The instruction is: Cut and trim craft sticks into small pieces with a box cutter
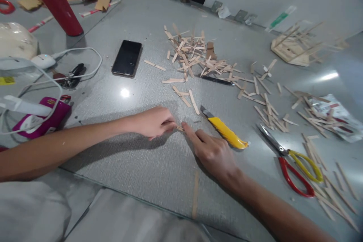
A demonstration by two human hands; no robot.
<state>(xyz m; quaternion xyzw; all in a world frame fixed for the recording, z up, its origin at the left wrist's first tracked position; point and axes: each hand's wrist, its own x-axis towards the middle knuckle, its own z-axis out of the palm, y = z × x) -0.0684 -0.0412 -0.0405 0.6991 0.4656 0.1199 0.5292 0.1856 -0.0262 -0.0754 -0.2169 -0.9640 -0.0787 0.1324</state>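
My left hand (155, 121) and my right hand (212, 154) meet just above the table (133, 166), with a short wooden craft-stick piece (179, 128) between them. The left fingers pinch one end; the right index finger and thumb close on the other. Most of the piece is hidden by the fingers. Just right of my right hand lies a yellow utility knife (227, 130), its blade pointing away. Beyond the hands, a few cut sticks (194, 102) lie singly. One longer stick (195, 193) rests by the table's front edge.
A heap of stick pieces (193, 55) spreads at the back middle. Scissors (286, 155) with red and yellow handles lie right, among more sticks. A wooden hexagonal structure (292, 51) stands back right. At left are a phone (127, 58), white cables (96, 51) and a red cylinder (55, 2).
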